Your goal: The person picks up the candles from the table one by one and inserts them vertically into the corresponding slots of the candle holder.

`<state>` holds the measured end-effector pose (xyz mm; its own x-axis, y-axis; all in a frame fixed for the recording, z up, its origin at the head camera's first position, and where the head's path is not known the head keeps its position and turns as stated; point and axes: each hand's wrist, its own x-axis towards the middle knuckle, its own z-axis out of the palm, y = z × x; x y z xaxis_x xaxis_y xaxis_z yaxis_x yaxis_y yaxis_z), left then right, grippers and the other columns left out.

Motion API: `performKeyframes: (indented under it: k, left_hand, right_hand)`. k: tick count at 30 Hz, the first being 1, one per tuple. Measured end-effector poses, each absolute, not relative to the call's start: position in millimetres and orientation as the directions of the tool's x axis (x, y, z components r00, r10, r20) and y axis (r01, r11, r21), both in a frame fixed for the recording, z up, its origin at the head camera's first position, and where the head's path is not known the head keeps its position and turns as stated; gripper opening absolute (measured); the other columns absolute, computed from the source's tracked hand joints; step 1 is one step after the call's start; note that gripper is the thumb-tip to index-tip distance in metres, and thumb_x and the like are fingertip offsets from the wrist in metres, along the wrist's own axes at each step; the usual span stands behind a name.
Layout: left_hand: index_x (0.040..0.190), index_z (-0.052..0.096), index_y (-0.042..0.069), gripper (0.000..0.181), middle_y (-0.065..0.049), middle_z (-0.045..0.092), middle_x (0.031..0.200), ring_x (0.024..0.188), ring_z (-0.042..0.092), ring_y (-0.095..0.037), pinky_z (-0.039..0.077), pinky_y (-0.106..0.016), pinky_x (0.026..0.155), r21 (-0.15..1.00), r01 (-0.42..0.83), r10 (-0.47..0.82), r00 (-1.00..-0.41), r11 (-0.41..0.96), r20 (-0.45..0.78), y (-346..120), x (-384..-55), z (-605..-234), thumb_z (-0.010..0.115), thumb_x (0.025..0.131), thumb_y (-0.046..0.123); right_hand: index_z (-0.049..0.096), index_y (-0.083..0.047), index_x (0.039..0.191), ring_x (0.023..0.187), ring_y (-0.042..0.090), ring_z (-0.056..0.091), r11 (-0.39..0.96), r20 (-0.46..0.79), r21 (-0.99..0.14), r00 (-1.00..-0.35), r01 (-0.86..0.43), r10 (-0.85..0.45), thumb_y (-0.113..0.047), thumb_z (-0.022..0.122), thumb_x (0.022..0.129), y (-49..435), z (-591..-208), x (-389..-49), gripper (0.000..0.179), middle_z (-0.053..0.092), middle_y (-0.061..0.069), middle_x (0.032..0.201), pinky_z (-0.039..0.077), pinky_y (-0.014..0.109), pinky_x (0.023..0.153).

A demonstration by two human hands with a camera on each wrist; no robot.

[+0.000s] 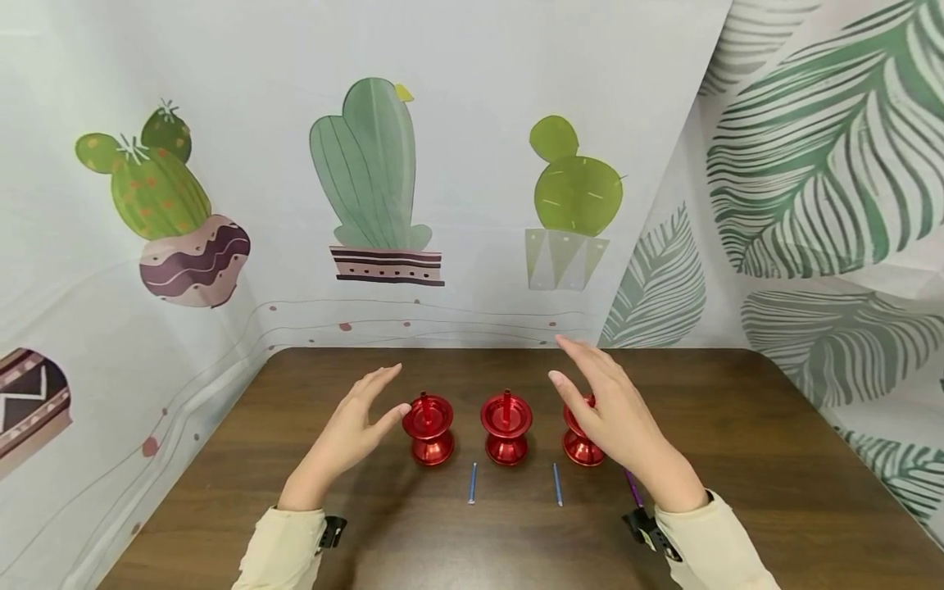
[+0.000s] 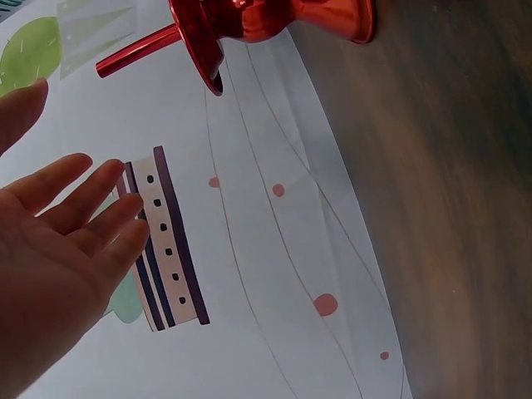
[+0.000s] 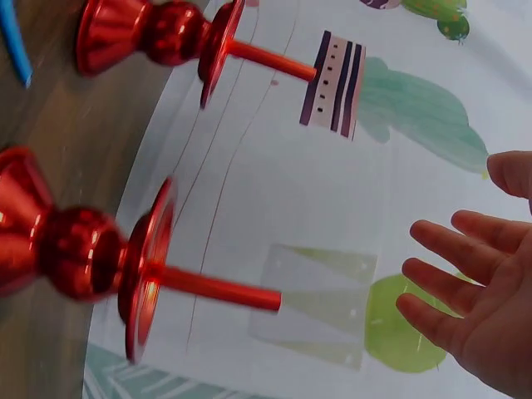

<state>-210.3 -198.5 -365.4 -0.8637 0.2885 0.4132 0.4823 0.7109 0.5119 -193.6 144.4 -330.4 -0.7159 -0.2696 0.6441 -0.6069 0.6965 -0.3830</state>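
Three shiny red metal candle holders stand upright in a row: the left holder [image 1: 432, 448], the middle holder [image 1: 506, 447] and the right holder [image 1: 583, 449]. Each has a flared base, a dish and a thin tube rising from it. My left hand [image 1: 352, 434] hovers beside the left holder with fingers extended, holding nothing. My right hand [image 1: 623, 414] is raised before the right holder, empty, covering part of it. Two slim blue sticks like thin candles, one left [image 1: 473, 483] and one right [image 1: 557, 485], lie in front. A purple stick [image 1: 633, 488] is partly hidden by my right wrist.
The brown wooden table [image 1: 487, 545] has rounded back corners. Behind it hangs a pale cloth [image 1: 472, 164] printed with cacti and leaves, reaching down both sides. Black straps circle my left wrist [image 1: 333, 531] and right wrist [image 1: 652, 533].
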Motion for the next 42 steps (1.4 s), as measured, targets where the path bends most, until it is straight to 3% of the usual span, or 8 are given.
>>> performKeyframes:
  k: [7,15,18,25,32,42]
  left_hand:
    - [0.135,0.037,0.018,0.061,-0.007,0.038,0.135,0.125,0.032,-0.024,0.031,-0.050,0.096,0.534,0.467,0.313,-0.880,0.705,0.357,-197.1,-211.7,-368.2,0.064,0.081,0.031]
    - [0.134,0.038,0.016,0.063,-0.006,0.040,0.133,0.123,0.035,-0.025,0.033,-0.048,0.096,0.546,0.469,0.359,-0.883,0.694,0.303,-196.3,-215.4,-376.0,0.066,0.079,0.029]
    - [0.134,0.038,0.016,0.063,-0.006,0.041,0.133,0.123,0.036,-0.025,0.033,-0.047,0.096,0.555,0.470,0.379,-0.882,0.686,0.279,-197.5,-217.9,-380.1,0.065,0.079,0.032]
    - [0.134,0.037,0.017,0.065,-0.007,0.039,0.135,0.127,0.028,-0.032,0.027,-0.051,0.099,0.593,0.451,0.420,-0.885,0.667,0.200,-204.5,-225.6,-386.1,0.063,0.079,0.038]
    - [0.132,0.039,0.012,0.064,-0.003,0.042,0.133,0.125,0.034,-0.025,0.029,-0.048,0.099,0.648,0.458,0.489,-0.859,0.609,0.148,-211.1,-238.3,-392.5,0.065,0.078,0.035]
    - [0.131,0.041,0.018,0.064,-0.002,0.043,0.132,0.125,0.033,-0.023,0.028,-0.049,0.099,0.674,0.427,0.508,-0.857,0.603,0.089,-212.1,-244.3,-396.0,0.066,0.076,0.038]
  right_hand:
    - [0.037,-0.021,0.135,0.124,0.019,0.034,0.648,0.618,-0.419,-0.723,-0.636,-0.309,-0.040,0.048,0.089,126.9,-331.5,-192.5,0.051,0.041,-0.003,0.133,0.030,0.041,0.100]
    - [0.034,-0.023,0.136,0.123,0.012,0.036,0.555,0.592,-0.471,-0.712,-0.686,-0.378,-0.031,0.051,0.089,105.5,-333.6,-187.6,0.050,0.040,-0.006,0.133,0.033,0.038,0.098]
    - [0.032,-0.024,0.136,0.122,0.010,0.037,0.536,0.561,-0.499,-0.725,-0.681,-0.399,-0.035,0.049,0.089,99.5,-336.3,-185.1,0.051,0.041,-0.007,0.133,0.035,0.038,0.097]
    - [0.032,-0.024,0.136,0.120,0.009,0.039,0.459,0.499,-0.582,-0.740,-0.671,-0.450,-0.036,0.048,0.090,86.2,-342.9,-181.5,0.050,0.044,-0.005,0.131,0.037,0.037,0.095]
    - [0.036,-0.028,0.134,0.111,0.002,0.047,0.416,0.493,-0.614,-0.738,-0.670,-0.461,-0.032,0.051,0.089,76.2,-352.2,-180.8,0.048,0.048,-0.010,0.126,0.043,0.033,0.090]
    - [0.035,-0.023,0.135,0.115,0.010,0.045,0.405,0.410,-0.648,-0.743,-0.645,-0.529,-0.037,0.046,0.090,63.7,-367.7,-180.2,0.048,0.049,-0.006,0.126,0.041,0.035,0.091]
